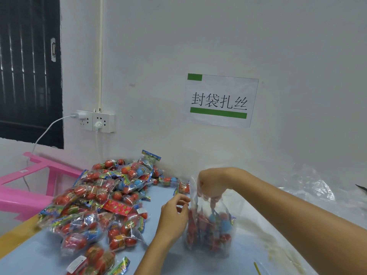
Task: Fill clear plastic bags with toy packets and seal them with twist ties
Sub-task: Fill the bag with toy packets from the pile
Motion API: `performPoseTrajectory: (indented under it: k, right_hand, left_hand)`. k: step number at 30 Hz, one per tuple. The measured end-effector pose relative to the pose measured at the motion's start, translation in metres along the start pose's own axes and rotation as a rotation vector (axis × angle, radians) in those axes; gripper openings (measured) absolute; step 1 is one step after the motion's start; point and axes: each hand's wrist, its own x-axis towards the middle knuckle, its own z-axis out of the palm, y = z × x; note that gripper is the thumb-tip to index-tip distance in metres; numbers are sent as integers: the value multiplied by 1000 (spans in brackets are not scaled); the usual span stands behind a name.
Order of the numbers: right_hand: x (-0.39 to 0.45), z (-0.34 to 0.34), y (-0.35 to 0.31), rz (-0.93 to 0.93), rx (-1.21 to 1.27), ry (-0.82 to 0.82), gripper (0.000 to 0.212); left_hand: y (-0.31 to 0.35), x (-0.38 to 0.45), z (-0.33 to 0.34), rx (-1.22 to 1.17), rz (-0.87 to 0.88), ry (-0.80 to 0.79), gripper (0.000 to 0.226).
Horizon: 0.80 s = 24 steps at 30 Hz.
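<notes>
**Inspector:** Report the position of the work piece.

**Assistant:** The clear plastic bag (210,225) stands upright on the pale blue table top (39,253), just right of the loose pile of toy packets (103,203). It is already loaded in its lower part with red and blue pieces.

**Inspector:** Hands?

**Assistant:** The right hand (212,185) is inside the bag mouth, wrist bent, fingers curled downward. Film and motion blur hide whether it has hold of a packet; I cannot tell. The left hand (174,213) pinches the near edge of the bag between thumb and fingers, at the mouth.

**Inspector:** Purpose of that hold?

**Assistant:** In my judgement it keeps the limp mouth open and the bag steady while the other hand works inside.

**Inspector:** Materials?

**Assistant:** The bag is thin, glossy film that creases and sags. The packets are crinkled clear wrap with printed card headers, holding rounded, egg-like toys. More crumpled clear film (309,187) lies to the right by the wall. A thin yellow strip (257,268), possibly a twist tie, lies at the front edge, apart from the bag.

**Inspector:** Stage?

**Assistant:** Filling; sealing not yet begun.
</notes>
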Motion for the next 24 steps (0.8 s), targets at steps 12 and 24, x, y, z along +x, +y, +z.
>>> performPoseTrajectory:
  k: [12, 24]
  right_hand:
    - [-57, -8, 38, -379, 676, 1177, 45]
    - [3, 162, 128, 206, 1314, 805, 56]
  left_hand:
    - [9, -8, -5, -170, -37, -157, 37]
    - [-14, -8, -17, -1, -83, -575, 121]
